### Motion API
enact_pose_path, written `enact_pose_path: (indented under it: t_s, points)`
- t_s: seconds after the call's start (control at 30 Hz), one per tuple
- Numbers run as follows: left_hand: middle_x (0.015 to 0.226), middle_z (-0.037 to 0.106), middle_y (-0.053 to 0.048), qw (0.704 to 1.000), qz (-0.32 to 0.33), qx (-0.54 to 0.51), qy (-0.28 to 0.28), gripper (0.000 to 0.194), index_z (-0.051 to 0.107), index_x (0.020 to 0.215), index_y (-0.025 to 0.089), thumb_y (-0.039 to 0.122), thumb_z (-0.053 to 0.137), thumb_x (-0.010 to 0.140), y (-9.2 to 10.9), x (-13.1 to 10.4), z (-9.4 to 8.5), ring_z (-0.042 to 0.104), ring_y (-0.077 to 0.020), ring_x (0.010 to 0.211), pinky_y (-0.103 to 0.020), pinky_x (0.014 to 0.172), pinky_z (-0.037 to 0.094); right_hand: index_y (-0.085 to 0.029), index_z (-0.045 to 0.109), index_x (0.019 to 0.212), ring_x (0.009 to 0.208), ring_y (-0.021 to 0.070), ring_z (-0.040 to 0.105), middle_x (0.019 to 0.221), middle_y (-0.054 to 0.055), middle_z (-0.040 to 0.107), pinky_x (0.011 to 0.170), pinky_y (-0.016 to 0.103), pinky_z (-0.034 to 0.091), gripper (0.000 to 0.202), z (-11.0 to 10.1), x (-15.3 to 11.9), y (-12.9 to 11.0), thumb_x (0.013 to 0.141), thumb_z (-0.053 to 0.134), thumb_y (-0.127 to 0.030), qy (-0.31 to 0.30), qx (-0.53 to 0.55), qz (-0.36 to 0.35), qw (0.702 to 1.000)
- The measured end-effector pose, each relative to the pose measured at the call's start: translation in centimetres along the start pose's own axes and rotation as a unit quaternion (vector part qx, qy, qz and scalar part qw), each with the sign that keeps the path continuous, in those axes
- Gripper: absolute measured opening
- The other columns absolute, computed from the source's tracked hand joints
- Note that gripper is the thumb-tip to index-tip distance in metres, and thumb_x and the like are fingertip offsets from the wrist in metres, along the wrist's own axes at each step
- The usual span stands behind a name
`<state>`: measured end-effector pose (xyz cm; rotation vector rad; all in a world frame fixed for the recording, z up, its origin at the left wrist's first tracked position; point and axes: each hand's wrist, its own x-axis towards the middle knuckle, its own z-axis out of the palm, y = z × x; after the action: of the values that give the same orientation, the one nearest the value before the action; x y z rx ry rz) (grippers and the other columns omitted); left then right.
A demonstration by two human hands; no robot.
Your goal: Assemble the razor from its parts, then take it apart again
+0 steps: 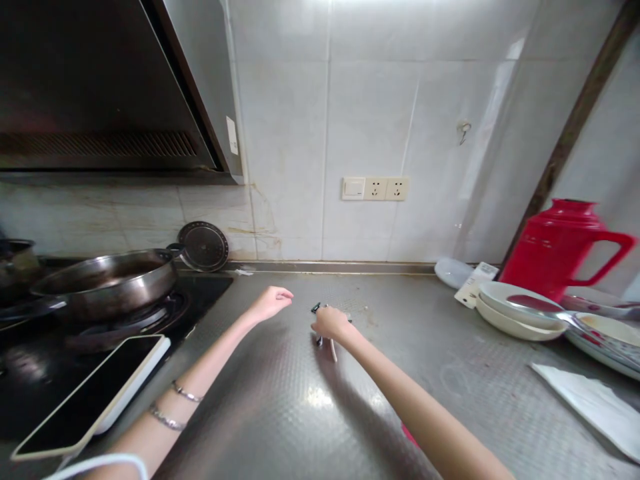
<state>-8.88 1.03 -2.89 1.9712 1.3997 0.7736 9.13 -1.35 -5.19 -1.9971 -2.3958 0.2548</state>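
Note:
My left hand (270, 304) hovers above the metal counter (280, 407), its fingers stretched loosely to the right with nothing in them. My right hand (332, 323) is closed low over the middle of the counter. Around its fingers show bits of small things: a dark piece (316, 307) at the upper left and a pale, thin curved strip (333, 351) hanging below. A small shiny bit appears beside that strip. The fingers cover most of what they grip, so its kind is hidden. A gap separates the two hands.
At left, a steel pan (115, 283) sits on the black stove, under a range hood (100, 87). A phone (95, 397) lies at the stove's edge. Stacked dishes (520, 323), a red thermos (555, 247) and a white tissue (590, 403) are on the right.

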Motion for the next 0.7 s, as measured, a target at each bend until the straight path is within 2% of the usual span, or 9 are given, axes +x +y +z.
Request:
enact_pose_path:
  t_s: [0.1,0.23,0.37,0.47,0.57,0.7]
  points:
    - [0.090,0.071,-0.008,1.000,-0.005,-0.004,-0.007,0.027,0.063,0.092,0.011,0.024,0.052,0.071,-0.5,-0.6,-0.3,0.063,-0.0196,0.093,-0.028,0.084,0.046,-0.013,0.066,0.102,0.097,0.0285,0.062,0.104,0.019,0.066,0.073,0.035,0.051,0.034,0.0,0.6,-0.2,0.070,0.056,-0.015,-0.031,-0.011,0.003,0.999]
    - [0.090,0.071,-0.008,1.000,-0.003,-0.004,-0.013,0.029,0.064,0.091,0.012,0.026,0.052,0.069,-0.6,-1.3,-0.5,0.064,-0.0202,0.092,-0.028,0.084,0.046,-0.011,0.070,0.088,0.084,0.0260,0.067,0.086,0.017,0.071,0.068,0.032,0.053,0.025,-0.2,0.9,-0.3,0.065,0.059,-0.012,-0.076,-0.017,0.007,0.997]
    - [0.089,0.071,-0.007,1.000,0.007,0.005,-0.014,0.028,0.064,0.090,0.012,0.027,0.052,0.069,-0.4,-1.7,-0.5,0.064,-0.0197,0.091,-0.028,0.084,0.046,-0.012,0.068,0.094,0.089,0.0254,0.066,0.093,0.017,0.070,0.070,0.031,0.053,0.032,-0.2,0.7,-0.7,0.064,0.057,-0.009,-0.060,-0.013,0.007,0.998]
    - [0.091,0.070,-0.009,1.000,0.020,0.016,-0.007,0.029,0.064,0.090,0.011,0.028,0.051,0.069,-0.3,-1.7,-0.2,0.064,-0.0204,0.091,-0.028,0.083,0.046,-0.013,0.069,0.093,0.088,0.0240,0.066,0.092,0.015,0.070,0.068,0.029,0.052,0.029,-0.4,0.4,-0.5,0.067,0.055,-0.013,-0.046,-0.001,-0.003,0.999]
    - [0.092,0.070,-0.010,0.999,0.023,0.046,0.003,0.030,0.065,0.088,0.011,0.029,0.052,0.069,-0.2,-1.3,0.4,0.064,-0.0206,0.090,-0.027,0.081,0.046,-0.012,0.070,0.088,0.081,0.0212,0.067,0.087,0.013,0.072,0.065,0.024,0.050,0.025,-1.2,0.0,1.2,0.072,0.052,-0.020,-0.030,0.011,-0.017,0.999]
    - [0.087,0.070,-0.009,0.996,0.028,0.087,0.006,0.027,0.067,0.082,0.012,0.029,0.051,0.069,0.6,-0.7,1.4,0.064,-0.0206,0.085,-0.027,0.077,0.046,-0.011,0.071,0.077,0.067,0.0161,0.067,0.076,0.011,0.072,0.058,0.019,0.047,0.028,-2.7,-1.0,6.2,0.078,0.047,-0.026,-0.016,0.017,-0.015,1.000]
